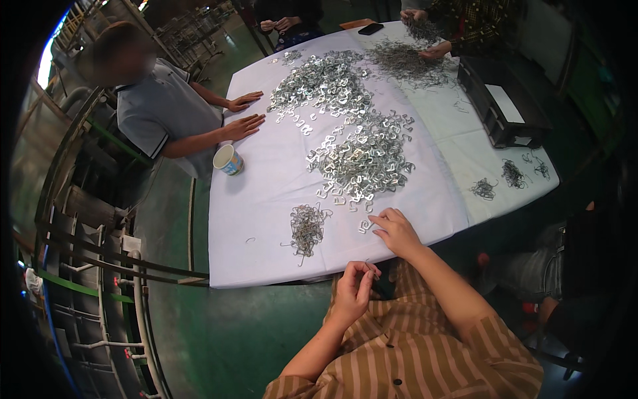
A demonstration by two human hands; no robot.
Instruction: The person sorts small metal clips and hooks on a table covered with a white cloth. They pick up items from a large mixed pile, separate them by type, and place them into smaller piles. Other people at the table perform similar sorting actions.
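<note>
On white cloth [266, 199], shiny bent clips [361, 159]

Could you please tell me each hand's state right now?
Left hand: closed, pinching something too small to identify.
Right hand: open, beside small, curved, silver metal clips.

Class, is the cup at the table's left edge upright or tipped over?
Upright: the cup stands with its open mouth facing up, its base on the white cloth.

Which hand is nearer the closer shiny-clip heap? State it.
Right: the right hand is just short of the shiny-clip heap; the left hand is farther back, by the near table edge.
</note>
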